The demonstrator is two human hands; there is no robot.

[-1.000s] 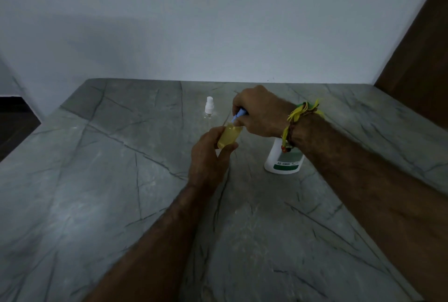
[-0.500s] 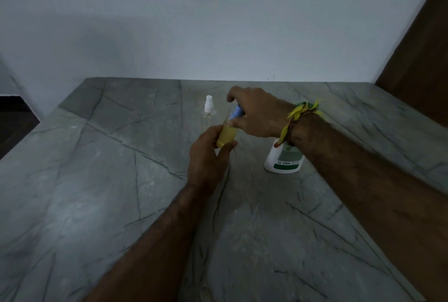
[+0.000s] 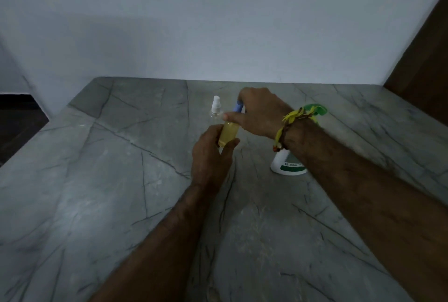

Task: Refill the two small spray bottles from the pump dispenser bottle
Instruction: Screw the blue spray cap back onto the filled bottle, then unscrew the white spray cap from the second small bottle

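My left hand [image 3: 210,156] grips the lower body of a small spray bottle [image 3: 228,133] filled with yellowish liquid, held tilted above the grey stone table [image 3: 97,192]. My right hand [image 3: 257,114] closes its fingers round that bottle's blue spray cap [image 3: 237,107]. A second small spray bottle [image 3: 215,107], clear with a white cap, stands upright on the table just behind and left of my hands. The white pump dispenser bottle [image 3: 287,163] with a green label stands to the right, its top hidden by my right forearm.
A pale wall rises behind the table's far edge. A dark brown panel [image 3: 426,71] stands at the far right. The table drops off at its left edge toward a dark floor [image 3: 17,117].
My right hand has shifted its fingers round the blue cap, the thumb now stretched across its base. The left hand and the bottle stay nearly where they were.
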